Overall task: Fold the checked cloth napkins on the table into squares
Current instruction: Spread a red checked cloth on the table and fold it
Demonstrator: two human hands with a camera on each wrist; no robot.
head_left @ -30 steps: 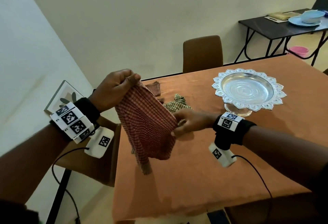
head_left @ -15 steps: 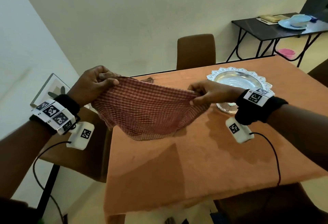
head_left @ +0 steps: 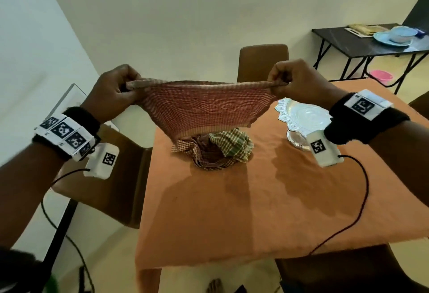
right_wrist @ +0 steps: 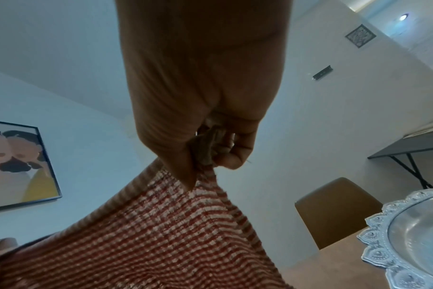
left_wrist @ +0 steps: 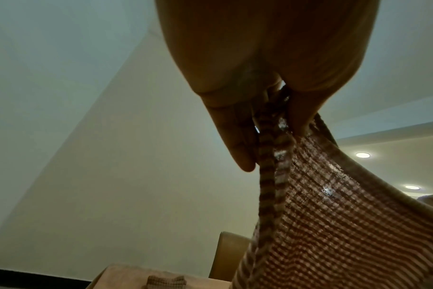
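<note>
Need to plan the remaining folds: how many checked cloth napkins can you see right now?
3, maybe more hidden in the heap. A red checked cloth napkin is stretched in the air between both hands; a crumpled red checked napkin and a green checked napkin lie heaped on the orange-covered table.

Red napkin (head_left: 204, 109) woven cloth, matt; tray (head_left: 299, 116) shiny embossed metal

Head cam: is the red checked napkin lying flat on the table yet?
No, the left hand and right hand hold the red checked napkin stretched in the air above the table.
</note>
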